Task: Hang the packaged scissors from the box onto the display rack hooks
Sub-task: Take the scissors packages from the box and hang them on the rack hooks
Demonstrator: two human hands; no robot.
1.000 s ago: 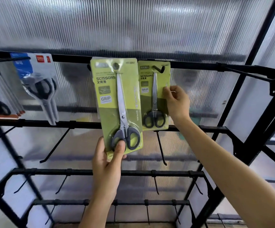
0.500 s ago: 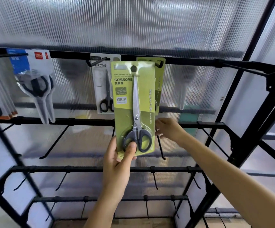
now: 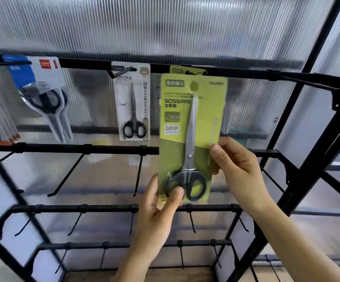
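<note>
Both hands (image 3: 240, 169) pinch the green scissors pack's (image 3: 191, 127) lower edges.

Right hand (image 3: 239, 169) now on green pack (image 3: 191, 127)

Hung green pack (image 3: 187, 70) seemingly blocks its hook; lower hooks (image 3: 137, 174) hang bare

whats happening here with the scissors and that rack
A person is stocking a black display rack with packaged scissors. Both hands hold one green scissors pack: the left hand pinches its bottom edge, the right hand grips its right side. The pack is raised in front of the top bar, not yet on a hook. A white scissors pack already hangs to its left.
</note>
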